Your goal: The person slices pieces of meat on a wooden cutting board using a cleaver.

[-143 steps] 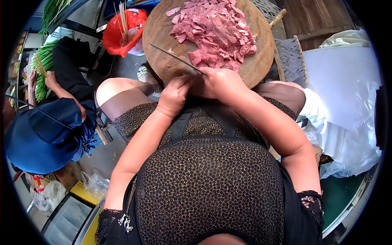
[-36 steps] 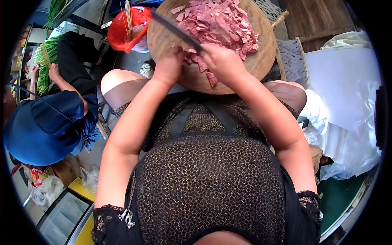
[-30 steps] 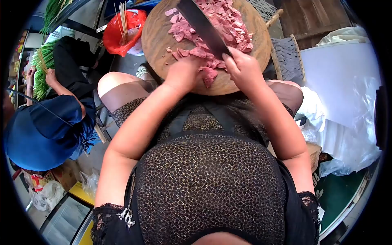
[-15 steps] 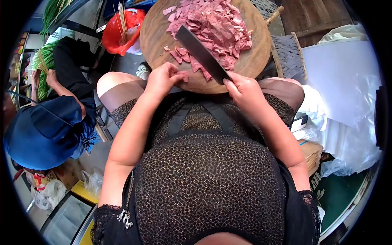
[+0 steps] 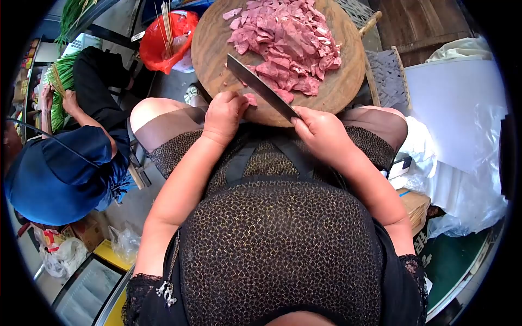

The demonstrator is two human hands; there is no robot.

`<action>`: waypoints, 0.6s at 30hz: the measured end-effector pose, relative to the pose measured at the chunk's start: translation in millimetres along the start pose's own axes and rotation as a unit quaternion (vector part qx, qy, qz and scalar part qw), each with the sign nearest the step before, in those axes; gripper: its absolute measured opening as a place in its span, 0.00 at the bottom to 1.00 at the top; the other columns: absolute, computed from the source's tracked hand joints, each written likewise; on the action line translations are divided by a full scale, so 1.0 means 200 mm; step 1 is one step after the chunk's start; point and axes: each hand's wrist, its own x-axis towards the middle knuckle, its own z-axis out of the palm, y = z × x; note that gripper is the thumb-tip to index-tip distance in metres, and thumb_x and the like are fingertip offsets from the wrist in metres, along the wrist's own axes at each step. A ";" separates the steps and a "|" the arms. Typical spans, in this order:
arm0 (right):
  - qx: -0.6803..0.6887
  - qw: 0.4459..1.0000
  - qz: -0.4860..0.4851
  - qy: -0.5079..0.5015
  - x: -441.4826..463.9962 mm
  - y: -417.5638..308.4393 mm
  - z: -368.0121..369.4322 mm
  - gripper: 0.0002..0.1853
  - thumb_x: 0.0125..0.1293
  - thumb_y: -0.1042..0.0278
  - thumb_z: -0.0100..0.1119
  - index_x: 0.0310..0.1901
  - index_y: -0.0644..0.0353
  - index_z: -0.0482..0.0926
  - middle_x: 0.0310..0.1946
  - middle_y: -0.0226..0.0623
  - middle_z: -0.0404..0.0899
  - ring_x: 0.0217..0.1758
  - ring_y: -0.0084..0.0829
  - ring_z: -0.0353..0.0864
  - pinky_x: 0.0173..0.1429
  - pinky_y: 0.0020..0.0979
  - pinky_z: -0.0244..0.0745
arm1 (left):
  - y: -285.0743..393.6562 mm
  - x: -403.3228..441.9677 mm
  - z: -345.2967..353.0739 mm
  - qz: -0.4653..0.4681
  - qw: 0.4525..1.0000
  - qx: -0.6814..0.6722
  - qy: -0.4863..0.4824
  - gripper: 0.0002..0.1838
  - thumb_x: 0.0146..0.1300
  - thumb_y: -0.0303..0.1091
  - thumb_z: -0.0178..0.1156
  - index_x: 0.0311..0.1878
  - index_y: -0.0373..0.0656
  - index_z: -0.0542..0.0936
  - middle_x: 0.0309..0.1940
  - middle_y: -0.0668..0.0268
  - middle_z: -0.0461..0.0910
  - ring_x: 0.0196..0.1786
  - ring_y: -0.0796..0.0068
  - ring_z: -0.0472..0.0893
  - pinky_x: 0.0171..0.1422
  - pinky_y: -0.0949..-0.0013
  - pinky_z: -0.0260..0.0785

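In my right hand (image 5: 322, 133), a broad dark-bladed cleaver (image 5: 261, 87) is gripped by its handle. Its blade slants up and left across a round wooden chopping block (image 5: 215, 49). A heap of thin pink meat slices (image 5: 291, 46) lies on the block, mostly beyond the blade. At the block's near left edge, my left hand (image 5: 224, 117) is closed, its fingers curled together. A small piece of meat (image 5: 250, 99) shows at those fingertips, to the left of the blade. The fingers partly hide it.
Left of the block stands a red plastic bag (image 5: 157, 51) with thin wooden sticks (image 5: 166, 27) upright in it. A person in blue (image 5: 60, 168) sits at the left, holding green stalks (image 5: 61, 81). A woven chair (image 5: 387, 79) and a white sheet (image 5: 451, 103) are at the right.
The cleaver has come down and slightly left, closer to me. Meat slices near the blade now lie closer to the heap. My left hand's fingers have curled in tighter.
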 end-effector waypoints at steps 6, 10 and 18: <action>0.004 0.999 0.031 0.012 -0.01 -0.02 -0.03 0.15 0.71 0.63 0.52 0.53 0.60 0.80 0.40 0.56 0.84 0.44 0.55 0.83 0.49 0.49 0.78 | -0.04 0.05 0.01 0.034 0.999 0.029 -0.023 0.02 0.61 0.33 0.63 0.34 0.48 0.83 0.35 0.63 0.79 0.41 0.56 0.80 0.46 0.56 0.75; 0.110 0.989 0.079 0.063 0.00 -0.03 -0.07 0.16 0.72 0.65 0.54 0.57 0.61 0.80 0.42 0.56 0.84 0.46 0.53 0.84 0.51 0.42 0.78 | -0.12 0.29 -0.03 -0.019 0.997 0.051 0.047 0.05 0.59 0.30 0.65 0.39 0.48 0.85 0.40 0.63 0.82 0.44 0.56 0.81 0.48 0.57 0.75; 0.160 0.977 0.068 0.121 -0.02 0.02 -0.11 0.11 0.76 0.65 0.54 0.50 0.64 0.80 0.23 0.23 0.72 0.23 0.14 0.69 0.28 0.21 0.67 | 0.08 0.36 0.05 0.051 0.993 0.047 -0.097 0.09 0.59 0.30 0.62 0.42 0.44 0.85 0.38 0.58 0.83 0.43 0.53 0.83 0.48 0.54 0.76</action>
